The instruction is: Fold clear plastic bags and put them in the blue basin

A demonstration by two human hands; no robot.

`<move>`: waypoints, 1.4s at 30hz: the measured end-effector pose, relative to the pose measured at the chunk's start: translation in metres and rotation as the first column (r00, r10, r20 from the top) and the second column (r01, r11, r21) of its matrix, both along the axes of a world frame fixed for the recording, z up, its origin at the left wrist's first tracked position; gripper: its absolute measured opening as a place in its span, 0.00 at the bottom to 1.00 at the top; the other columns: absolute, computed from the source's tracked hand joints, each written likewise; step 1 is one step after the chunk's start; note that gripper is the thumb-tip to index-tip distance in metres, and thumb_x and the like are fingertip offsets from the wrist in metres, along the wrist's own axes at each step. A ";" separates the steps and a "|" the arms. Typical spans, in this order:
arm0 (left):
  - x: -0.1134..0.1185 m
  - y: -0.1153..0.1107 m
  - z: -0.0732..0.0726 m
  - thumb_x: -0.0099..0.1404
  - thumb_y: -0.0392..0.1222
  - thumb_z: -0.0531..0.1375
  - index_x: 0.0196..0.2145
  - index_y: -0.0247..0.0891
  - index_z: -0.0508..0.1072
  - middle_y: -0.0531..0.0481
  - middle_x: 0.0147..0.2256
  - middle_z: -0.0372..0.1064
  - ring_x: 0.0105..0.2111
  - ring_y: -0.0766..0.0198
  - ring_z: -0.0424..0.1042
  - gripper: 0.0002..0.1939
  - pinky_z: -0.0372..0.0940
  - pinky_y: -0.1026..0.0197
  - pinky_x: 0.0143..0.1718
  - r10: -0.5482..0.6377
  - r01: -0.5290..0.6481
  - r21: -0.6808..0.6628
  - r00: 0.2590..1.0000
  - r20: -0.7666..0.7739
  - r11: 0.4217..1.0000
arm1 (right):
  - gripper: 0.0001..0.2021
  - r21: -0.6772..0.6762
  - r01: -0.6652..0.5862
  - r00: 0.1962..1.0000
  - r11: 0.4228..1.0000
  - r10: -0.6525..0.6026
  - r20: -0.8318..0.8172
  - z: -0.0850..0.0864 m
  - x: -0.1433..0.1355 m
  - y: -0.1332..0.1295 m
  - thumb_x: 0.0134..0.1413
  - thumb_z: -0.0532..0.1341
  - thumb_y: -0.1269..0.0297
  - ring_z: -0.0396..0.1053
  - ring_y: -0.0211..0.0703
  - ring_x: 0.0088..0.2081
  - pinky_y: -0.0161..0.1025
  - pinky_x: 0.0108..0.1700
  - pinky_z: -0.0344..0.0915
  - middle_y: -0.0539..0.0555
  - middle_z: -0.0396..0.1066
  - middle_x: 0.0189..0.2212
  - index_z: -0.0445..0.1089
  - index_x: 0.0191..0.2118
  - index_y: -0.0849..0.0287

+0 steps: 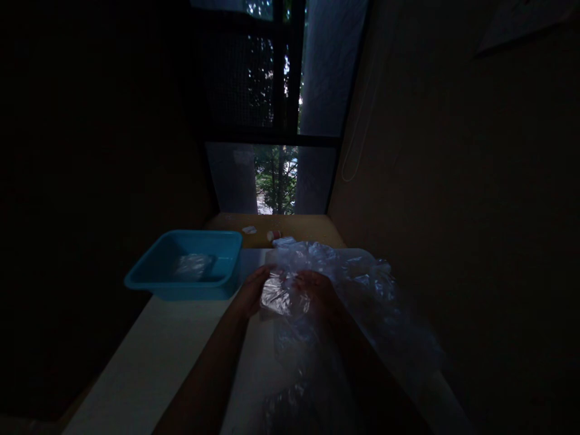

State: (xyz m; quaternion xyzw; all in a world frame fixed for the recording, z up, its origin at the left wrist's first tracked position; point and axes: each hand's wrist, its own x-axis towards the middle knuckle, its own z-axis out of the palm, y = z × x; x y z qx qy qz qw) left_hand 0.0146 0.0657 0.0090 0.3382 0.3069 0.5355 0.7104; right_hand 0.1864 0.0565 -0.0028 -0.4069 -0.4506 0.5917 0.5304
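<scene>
Between my two hands is a small packet wrapped in shiny clear plastic [277, 295], above the white table; the dim light hides what is inside it. My left hand [254, 291] grips the packet's left side, fingers curled at its far edge. On the right side, my right hand [317, 291] has its fingers bent over the plastic. Loose clear plastic bags [371, 296] lie heaped beside and beyond my right hand, and more crumpled film [294, 344] trails toward me below the packet.
A blue plastic basin [183, 290] stands at the table's left, with a clear plastic-wrapped packet [193, 266] inside. The white table [181, 338] runs up to a window ledge [312, 226]. On the ledge lie a small red and white cylinder [273, 235] and a white scrap [249, 230].
</scene>
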 end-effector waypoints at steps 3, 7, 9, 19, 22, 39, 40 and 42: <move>0.001 -0.002 0.002 0.47 0.35 0.61 0.37 0.34 0.69 0.46 0.32 0.72 0.31 0.60 0.70 0.16 0.63 0.61 0.34 -0.067 0.067 0.026 0.997 -0.028 0.997 | 0.13 -0.002 0.068 0.996 0.998 -0.068 -0.060 -0.001 -0.002 0.002 0.32 0.65 0.58 0.67 0.39 0.26 0.37 0.31 0.62 0.51 0.70 0.23 0.70 0.27 0.61; 0.002 -0.004 0.003 0.46 0.34 0.62 0.35 0.33 0.71 0.46 0.31 0.72 0.32 0.61 0.70 0.15 0.62 0.62 0.36 -0.097 0.103 0.076 0.993 -0.070 0.992 | 0.13 -0.015 0.130 0.988 0.991 -0.131 -0.078 -0.001 -0.002 0.003 0.33 0.63 0.56 0.67 0.38 0.24 0.37 0.30 0.63 0.51 0.69 0.23 0.68 0.26 0.61; 0.002 -0.004 0.001 0.47 0.35 0.62 0.35 0.33 0.71 0.46 0.31 0.72 0.31 0.61 0.70 0.14 0.62 0.61 0.36 -0.088 0.091 0.064 0.994 -0.060 0.994 | 0.13 -0.006 0.140 0.988 0.990 -0.140 -0.073 -0.002 -0.001 0.002 0.35 0.63 0.56 0.67 0.39 0.24 0.37 0.29 0.63 0.51 0.70 0.23 0.68 0.27 0.61; 0.003 0.000 -0.006 0.48 0.39 0.61 0.30 0.33 0.71 0.49 0.25 0.71 0.25 0.64 0.69 0.10 0.62 0.63 0.29 0.073 -0.068 0.064 0.994 -0.081 0.996 | 0.27 0.151 0.172 0.985 0.973 -0.174 -0.001 -0.003 -0.002 0.005 0.36 0.62 0.61 0.68 0.41 0.33 0.37 0.28 0.65 0.54 0.63 0.43 0.55 0.46 0.51; 0.003 0.001 -0.006 0.47 0.39 0.62 0.30 0.33 0.71 0.49 0.27 0.71 0.26 0.64 0.69 0.10 0.62 0.63 0.29 0.065 -0.062 0.046 0.995 -0.077 0.997 | 0.23 0.322 0.189 0.954 0.928 -0.251 0.162 -0.007 -0.002 0.005 0.35 0.61 0.64 0.64 0.44 0.41 0.37 0.30 0.65 0.57 0.58 0.47 0.58 0.42 0.53; 0.002 -0.001 -0.006 0.46 0.38 0.63 0.40 0.35 0.70 0.41 0.42 0.68 0.38 0.57 0.68 0.20 0.61 0.58 0.39 -0.115 0.117 0.048 0.993 -0.034 0.992 | 0.02 0.654 0.017 0.697 0.756 -0.478 0.534 -0.009 -0.013 -0.003 0.39 0.59 0.69 0.55 0.46 0.51 0.45 0.52 0.51 0.55 0.58 0.48 0.68 0.25 0.56; 0.002 -0.001 -0.005 0.46 0.38 0.63 0.39 0.34 0.70 0.41 0.42 0.68 0.38 0.57 0.68 0.19 0.61 0.58 0.38 -0.103 0.105 0.039 0.994 -0.036 0.994 | 0.02 0.648 0.049 0.722 0.760 -0.475 0.503 -0.009 -0.012 -0.002 0.40 0.58 0.69 0.56 0.46 0.50 0.45 0.51 0.52 0.55 0.60 0.47 0.68 0.24 0.56; 0.003 -0.001 -0.004 0.47 0.37 0.62 0.37 0.33 0.71 0.41 0.42 0.68 0.39 0.56 0.68 0.17 0.62 0.58 0.37 -0.075 0.077 0.021 0.996 -0.049 0.997 | 0.02 0.621 0.129 0.767 0.773 -0.474 0.432 -0.009 -0.009 0.002 0.41 0.57 0.67 0.58 0.45 0.48 0.44 0.50 0.54 0.55 0.63 0.43 0.67 0.24 0.56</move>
